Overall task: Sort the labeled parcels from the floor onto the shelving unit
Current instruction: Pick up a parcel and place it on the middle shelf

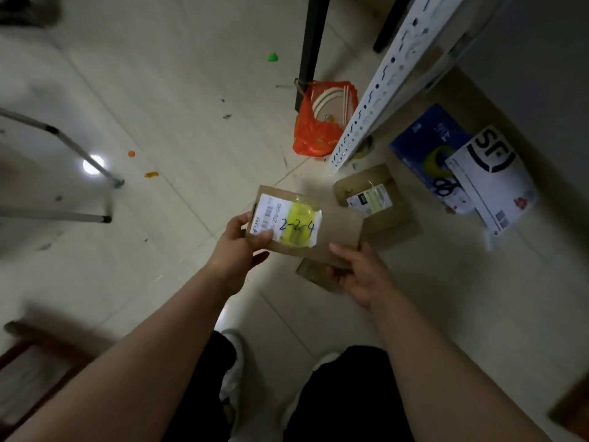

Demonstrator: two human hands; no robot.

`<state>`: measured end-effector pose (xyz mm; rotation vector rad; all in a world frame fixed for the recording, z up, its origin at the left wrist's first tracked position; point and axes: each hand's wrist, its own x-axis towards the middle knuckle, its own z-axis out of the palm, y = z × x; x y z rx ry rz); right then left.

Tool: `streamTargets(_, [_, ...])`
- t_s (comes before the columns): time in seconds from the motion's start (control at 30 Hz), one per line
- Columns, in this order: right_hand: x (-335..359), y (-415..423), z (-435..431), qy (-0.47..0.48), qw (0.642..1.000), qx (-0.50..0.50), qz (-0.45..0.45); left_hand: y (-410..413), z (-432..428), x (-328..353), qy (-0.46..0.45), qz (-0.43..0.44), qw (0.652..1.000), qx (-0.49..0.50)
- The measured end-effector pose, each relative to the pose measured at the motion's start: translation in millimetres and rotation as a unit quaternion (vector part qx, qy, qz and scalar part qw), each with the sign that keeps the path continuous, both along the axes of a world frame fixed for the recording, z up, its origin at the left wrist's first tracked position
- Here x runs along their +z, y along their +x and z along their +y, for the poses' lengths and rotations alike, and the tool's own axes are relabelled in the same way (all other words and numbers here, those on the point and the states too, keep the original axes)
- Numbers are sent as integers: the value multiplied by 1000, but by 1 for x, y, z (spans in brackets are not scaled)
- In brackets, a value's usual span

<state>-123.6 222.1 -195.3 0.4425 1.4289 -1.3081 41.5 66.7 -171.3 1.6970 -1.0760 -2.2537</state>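
Observation:
I hold a flat brown cardboard parcel (338,231) above the floor with both hands. Its white and yellow label reads "2-2-4" in blue. My left hand (239,247) grips the parcel's left end, thumb on the label. My right hand (360,272) grips its right near corner, thumb on top. On the floor beyond lie another brown parcel (376,199) with a label, a blue box (427,148) and a white SF envelope (490,177). The white perforated upright (382,87) of the shelving unit rises at the upper right.
A red plastic bag (318,122) sits against a black table leg (310,49). Metal legs (79,151) stand at the left. A wooden piece (35,362) lies at the lower left. Small scraps dot the tile floor. My shoes (232,365) show below.

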Motion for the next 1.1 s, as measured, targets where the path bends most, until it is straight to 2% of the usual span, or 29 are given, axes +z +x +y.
streamTargets(0.07, [51,-5,11,-23,999,34,-14,8,-7,46,5,7,998,-61])
streamTargets(0.17, [137,-4,14,-26,997,74,15,8,-22,128,-20,31,989,-142])
streamTargets(0.37, [331,1,18,-44,998,25,49,-2,-32,313,-38,107,975,-191])
streamTargets(0.5, [469,3,36,-59,992,-12,111,-8,-24,432,-26,161,966,-200])
streamTargets(0.6, [566,1,61,-88,983,-36,155,-19,-15,520,-30,220,944,-244])
streamTargets(0.7, [649,-1,91,-132,968,-71,200,-38,-2,605,-45,295,907,-297])
streamTargets(0.8, [714,3,125,-185,943,-91,260,-54,17,674,-89,342,871,-340])
streamTargets(0.97, [786,16,182,-245,896,-150,339,-75,57,753,-110,403,821,-388])
streamTargets(1.1, [827,18,216,-256,863,-206,384,-98,90,801,-133,426,798,-406])
